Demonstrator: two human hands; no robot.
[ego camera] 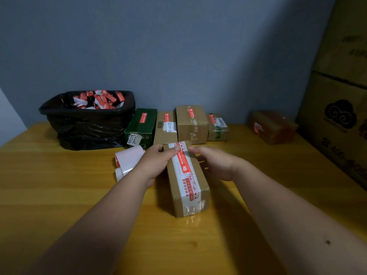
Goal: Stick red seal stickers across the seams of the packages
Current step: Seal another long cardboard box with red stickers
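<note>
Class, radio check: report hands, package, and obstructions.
Left hand and right hand pressing red seal sticker onto brown package. Sticker roll beside left wrist; nothing blocking.

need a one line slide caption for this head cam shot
Both hands, left and right, press a red seal sticker onto a long cardboard box on the yellow table.

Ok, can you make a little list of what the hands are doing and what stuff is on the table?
left hand: pinches the far end of the long box
right hand: fingers at the same end
red seal sticker: on the box's taped top
sealed packages: row by the wall
sticker roll: left of the box
black bin: holds red and white scraps
table: yellow wood
</note>
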